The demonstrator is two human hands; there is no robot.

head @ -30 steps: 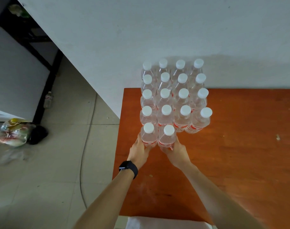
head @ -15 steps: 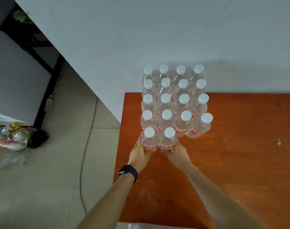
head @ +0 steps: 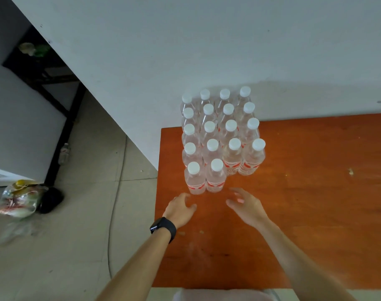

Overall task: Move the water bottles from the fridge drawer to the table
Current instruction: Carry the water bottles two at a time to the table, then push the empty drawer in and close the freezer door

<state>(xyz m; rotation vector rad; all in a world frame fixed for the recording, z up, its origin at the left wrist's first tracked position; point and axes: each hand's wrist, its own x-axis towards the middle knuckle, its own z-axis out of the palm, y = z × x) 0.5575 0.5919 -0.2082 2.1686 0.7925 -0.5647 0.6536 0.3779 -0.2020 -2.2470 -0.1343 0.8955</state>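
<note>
1. On the table (head: 304, 192), by its left edge against the wall, eighteen water bottles (head: 220, 135) are seen upright in close rows.
2. The two front bottles (head: 204, 181), gripped half a second ago, have been released.
3. The left hand (head: 180, 208) and right hand (head: 247, 206) are drawn back, spread and empty.
4. This delivery is judged complete; the fridge drawer is not seen.
</note>
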